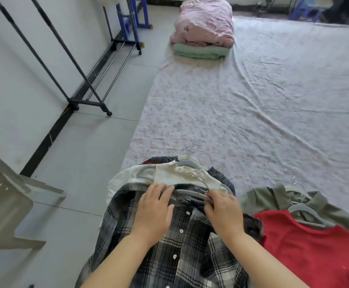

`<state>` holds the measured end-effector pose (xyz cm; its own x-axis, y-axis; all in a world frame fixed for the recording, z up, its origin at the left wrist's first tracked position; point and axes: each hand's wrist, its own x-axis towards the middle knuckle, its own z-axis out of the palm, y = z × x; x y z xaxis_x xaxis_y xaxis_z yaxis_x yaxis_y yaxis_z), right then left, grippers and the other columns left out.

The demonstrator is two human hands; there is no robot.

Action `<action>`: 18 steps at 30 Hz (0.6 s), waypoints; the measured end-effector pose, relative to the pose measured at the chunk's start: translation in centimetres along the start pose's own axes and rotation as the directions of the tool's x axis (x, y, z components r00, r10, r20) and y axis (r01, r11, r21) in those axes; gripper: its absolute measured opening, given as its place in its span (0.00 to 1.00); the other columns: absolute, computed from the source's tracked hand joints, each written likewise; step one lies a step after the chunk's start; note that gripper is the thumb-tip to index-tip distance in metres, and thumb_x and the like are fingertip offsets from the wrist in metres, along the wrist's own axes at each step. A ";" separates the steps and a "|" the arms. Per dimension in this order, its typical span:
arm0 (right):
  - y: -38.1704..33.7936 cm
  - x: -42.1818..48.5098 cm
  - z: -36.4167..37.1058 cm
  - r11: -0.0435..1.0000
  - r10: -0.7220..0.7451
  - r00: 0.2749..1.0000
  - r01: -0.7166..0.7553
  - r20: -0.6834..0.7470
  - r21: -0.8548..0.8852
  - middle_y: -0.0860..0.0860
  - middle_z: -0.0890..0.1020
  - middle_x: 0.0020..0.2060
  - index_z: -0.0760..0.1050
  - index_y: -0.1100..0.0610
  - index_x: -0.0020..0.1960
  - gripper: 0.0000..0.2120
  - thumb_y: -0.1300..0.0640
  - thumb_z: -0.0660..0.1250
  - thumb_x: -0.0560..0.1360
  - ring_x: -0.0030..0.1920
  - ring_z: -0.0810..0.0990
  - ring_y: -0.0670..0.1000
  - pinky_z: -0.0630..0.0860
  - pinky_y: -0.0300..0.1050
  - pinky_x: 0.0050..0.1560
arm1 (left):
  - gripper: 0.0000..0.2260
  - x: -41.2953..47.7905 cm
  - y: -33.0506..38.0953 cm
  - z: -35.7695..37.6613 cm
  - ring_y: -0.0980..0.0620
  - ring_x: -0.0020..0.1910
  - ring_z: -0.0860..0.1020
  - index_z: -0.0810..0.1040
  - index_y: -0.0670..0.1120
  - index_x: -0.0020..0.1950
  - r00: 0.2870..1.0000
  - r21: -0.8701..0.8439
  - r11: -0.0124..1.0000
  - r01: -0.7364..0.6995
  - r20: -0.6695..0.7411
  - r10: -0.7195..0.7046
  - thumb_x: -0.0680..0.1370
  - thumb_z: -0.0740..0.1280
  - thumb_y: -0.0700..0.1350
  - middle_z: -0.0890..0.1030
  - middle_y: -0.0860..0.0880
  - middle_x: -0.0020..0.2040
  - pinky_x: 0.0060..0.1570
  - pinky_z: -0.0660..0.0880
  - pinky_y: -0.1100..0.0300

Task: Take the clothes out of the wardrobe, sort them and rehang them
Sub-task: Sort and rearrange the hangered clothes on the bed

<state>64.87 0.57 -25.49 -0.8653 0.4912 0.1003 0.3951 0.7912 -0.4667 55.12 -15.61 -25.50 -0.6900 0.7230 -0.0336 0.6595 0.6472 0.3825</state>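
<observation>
Plaid shirt [182, 242]: soft black-and-white check with white buttons, lying on top of the pile at the near edge of the bed [252, 100].
Left hand [153, 210]: flat, fingers straight, pressing on the collar.
Right hand [224, 215]: fingers curled round the smooth grey hanger [192, 193] at the shirt's neck.

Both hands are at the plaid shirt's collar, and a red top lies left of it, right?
Not quite. The head view shows the red top right of the plaid shirt, not left. Both hands are indeed at the collar: the left hand rests on it, the right hand grips the hanger.
</observation>
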 end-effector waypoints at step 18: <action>-8.8 -21.8 -15.2 0.984 0.176 0.855 -0.164 -0.489 0.068 0.47 0.81 0.40 0.80 0.57 0.45 0.12 0.62 0.77 0.64 0.43 0.78 0.49 0.71 0.34 0.44 | 0.19 -13.7 9.6 -9.1 0.51 0.48 0.76 0.77 0.47 0.60 0.790 -0.092 0.820 -0.565 -0.346 0.505 0.70 0.71 0.40 0.81 0.51 0.49 0.54 0.69 0.53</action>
<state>84.95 -11.56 -10.21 -0.5192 0.7369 0.4329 0.5093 0.6735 -0.5357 68.20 -21.44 -12.99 -0.3153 0.8151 0.4861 0.9031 0.1004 0.4175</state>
